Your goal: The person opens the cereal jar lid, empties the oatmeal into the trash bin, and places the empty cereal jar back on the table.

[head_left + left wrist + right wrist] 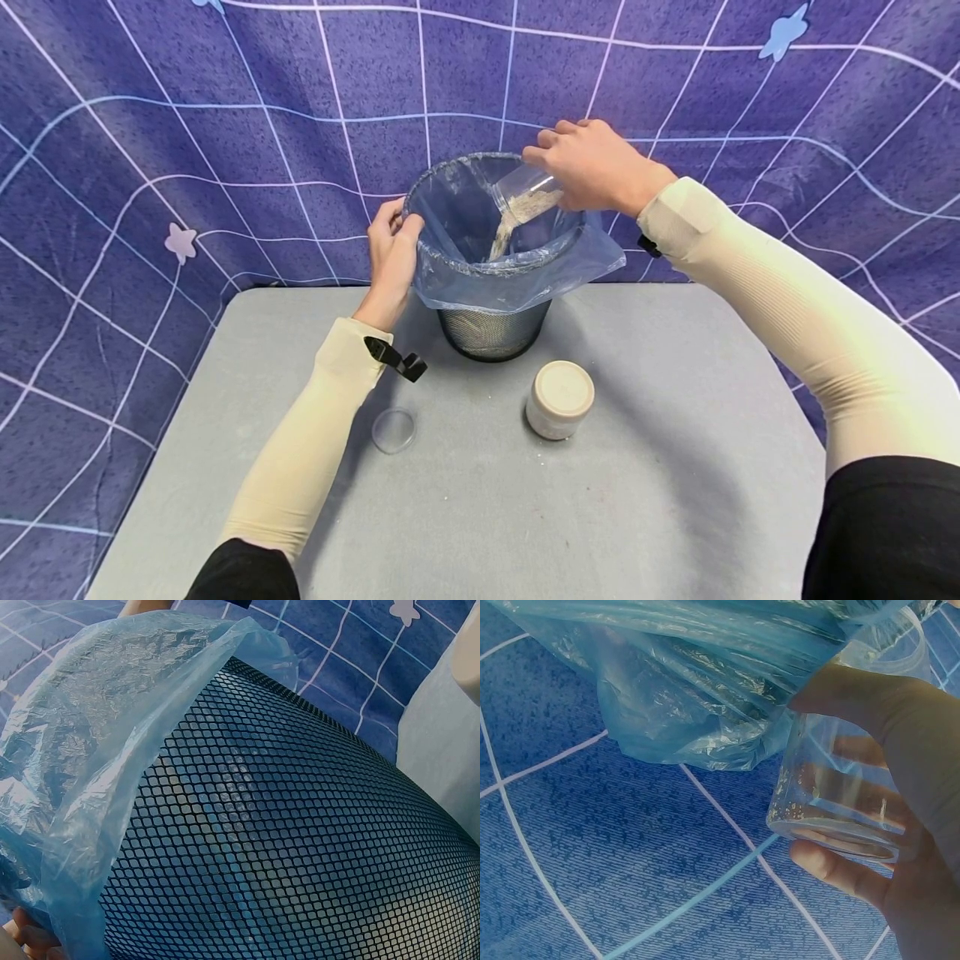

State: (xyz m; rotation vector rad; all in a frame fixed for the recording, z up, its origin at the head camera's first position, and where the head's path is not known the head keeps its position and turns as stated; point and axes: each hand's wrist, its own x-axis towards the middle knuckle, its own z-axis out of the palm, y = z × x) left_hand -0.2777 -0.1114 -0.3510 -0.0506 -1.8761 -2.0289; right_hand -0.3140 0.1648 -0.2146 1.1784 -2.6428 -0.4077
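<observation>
My right hand point(600, 167) grips a clear jar point(516, 185), tipped mouth-down to the left over the mesh wastebasket point(491, 332). Pale flakes point(504, 233) stream from its mouth into the blue plastic bag point(487, 287) lining the basket. In the right wrist view, fingers wrap around the jar point(832, 787), with a few crumbs stuck near its base. At the basket's left rim, my left hand point(393, 258) holds on, thumb over the edge and fingers outside. The left wrist view shows the mesh side point(300, 825) close up, the bag point(112, 712) folded over its rim.
A round clear lid point(393, 430) lies on the grey table point(465, 517), left of a closed jar with a cream lid point(564, 388). Small crumbs dot the tabletop. Behind the basket hangs a purple curtain point(285, 150) with a line grid.
</observation>
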